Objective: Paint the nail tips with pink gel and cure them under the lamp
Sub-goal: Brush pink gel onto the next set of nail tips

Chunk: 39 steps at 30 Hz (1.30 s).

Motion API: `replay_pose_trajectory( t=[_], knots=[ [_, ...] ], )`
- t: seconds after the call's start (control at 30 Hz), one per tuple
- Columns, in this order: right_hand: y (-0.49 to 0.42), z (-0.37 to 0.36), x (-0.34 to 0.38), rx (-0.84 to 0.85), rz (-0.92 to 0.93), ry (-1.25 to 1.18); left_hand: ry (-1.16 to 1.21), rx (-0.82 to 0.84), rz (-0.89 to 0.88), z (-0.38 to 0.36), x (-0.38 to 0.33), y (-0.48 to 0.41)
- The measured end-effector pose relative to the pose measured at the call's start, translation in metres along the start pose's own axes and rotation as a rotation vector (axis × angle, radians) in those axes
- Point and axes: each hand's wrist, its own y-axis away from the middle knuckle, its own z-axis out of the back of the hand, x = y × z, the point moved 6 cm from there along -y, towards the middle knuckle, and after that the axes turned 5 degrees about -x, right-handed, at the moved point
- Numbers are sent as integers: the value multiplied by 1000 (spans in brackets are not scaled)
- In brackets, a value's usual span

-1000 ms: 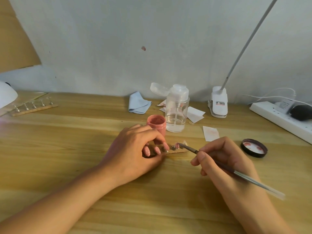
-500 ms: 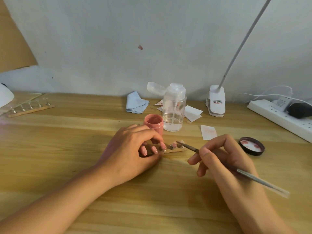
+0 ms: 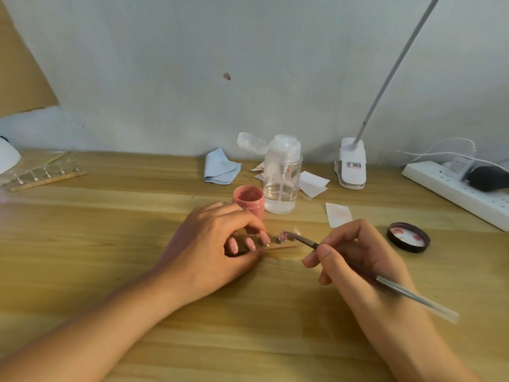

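Observation:
A wooden strip (image 3: 286,245) carrying nail tips (image 3: 281,238) lies in the middle of the table. My left hand (image 3: 214,244) curls over its left end and holds it down with fingers and thumb. My right hand (image 3: 355,257) pinches a thin brush (image 3: 366,271), whose bristle end touches the nail tip at the strip's right end. An open pink gel jar (image 3: 249,201) stands just behind my left hand. A second strip with metal stands (image 3: 45,176) lies far left, next to a white curing lamp (image 3: 7,158) cut off by the frame edge.
A clear pump bottle (image 3: 282,177) stands behind the jar, with a blue cloth (image 3: 220,168) and paper wipes (image 3: 337,213) around it. The jar's dark lid (image 3: 409,237) lies to the right. A clip lamp base (image 3: 351,164) and a power strip (image 3: 457,190) sit at back right.
The brush tip has shifted slightly along the right end of the strip. My left hand stays in place on the strip.

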Motion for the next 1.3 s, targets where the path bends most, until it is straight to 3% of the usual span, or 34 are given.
replay_pose_trajectory(
  t=[0.5,1.3],
  knots=[
    [0,-3,-1,52,75,157,-81,-9,-16,0,-2,0],
    [-1,-2,-3,37,88,119,-63,-5,-25,0,-4,0]
  ],
)
